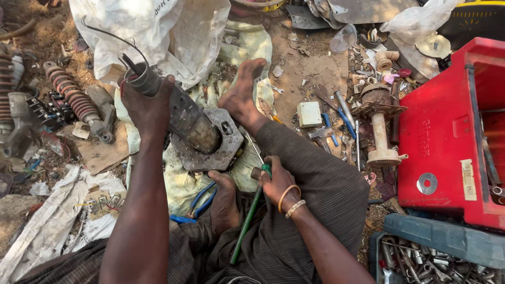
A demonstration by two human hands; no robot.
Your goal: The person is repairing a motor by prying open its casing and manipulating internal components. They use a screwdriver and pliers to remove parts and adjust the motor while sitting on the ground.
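Running from upper left down to lower right, the long axis of the motor housing (184, 113) is tilted, its wired end raised toward the top left and its blunt, rust-stained end resting on a grey metal plate (208, 150) on the ground. Body: dark, grimy, cylindrical, with black and red wires looping out of the upper end.

Left hand (150, 102): fingers wrapped tight round the upper end of the housing, holding it at its slant.

Right hand (276, 181): fist shut round a green-handled screwdriver (247, 218); the handle points down toward the lap, while the thin metal shaft runs up and left to the plate's edge. Bangles sit on the wrist.

Two bare feet brace the work: one just below the plate, the other above and to its right.

Left of the work: ribbed brown insulators (71, 94) lying on dirt, and white sacking (152, 26) above.

Right of the work: a small pale box (309, 114), blue-handled tools, and a cream-coloured post fitting (380, 134) standing upright.

Containers, far right: a red plastic case (442, 137), lid open, a round metal washer lying on its surface; below it, a dark tray (436, 236) filled with spanners and other loose steel tools.
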